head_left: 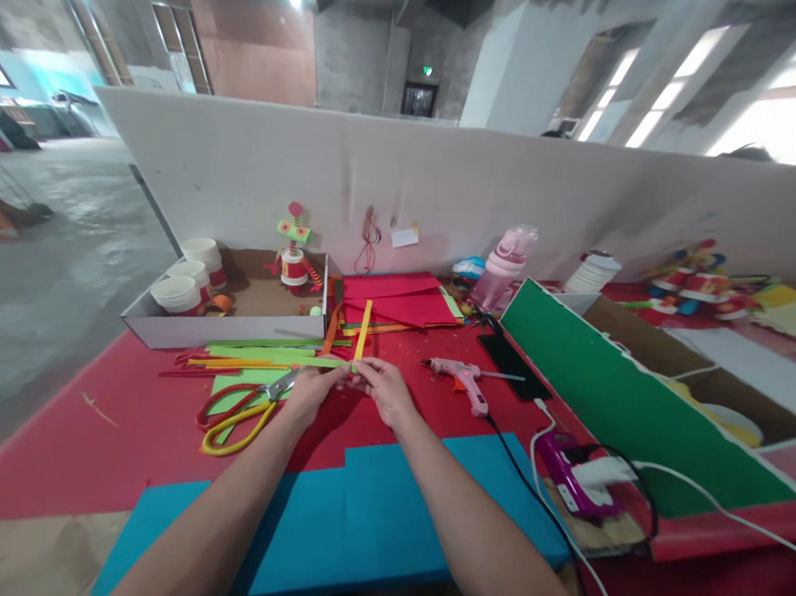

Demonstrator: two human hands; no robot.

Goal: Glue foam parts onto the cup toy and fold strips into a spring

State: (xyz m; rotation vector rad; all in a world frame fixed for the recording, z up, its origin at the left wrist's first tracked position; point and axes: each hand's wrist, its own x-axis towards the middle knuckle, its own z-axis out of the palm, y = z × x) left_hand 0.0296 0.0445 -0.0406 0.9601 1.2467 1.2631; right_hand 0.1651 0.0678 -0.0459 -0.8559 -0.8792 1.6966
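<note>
My left hand point(315, 393) is closed in a pinch on a light green paper strip point(311, 361) that runs out to the left. Close beside it, my right hand point(384, 389) pinches the lower end of a yellow paper strip point(364, 328), which points up and away. The two strips meet at my fingertips; whether they are stuck together cannot be made out. Left of my hands lie scissors point(244, 413) with one red and one yellow handle, on several green, red and yellow paper strips point(234, 364). A pink glue gun point(465, 379) lies to the right.
A box point(219, 330) with paper cups point(177, 294) and a paper-cup figure point(294, 266) stands at back left. Red paper sheets point(398, 289) lie behind my hands. On the right are a pink bottle point(503, 266), phone point(514, 363), purple power strip point(574, 475), cables and a green-sided box point(630, 401).
</note>
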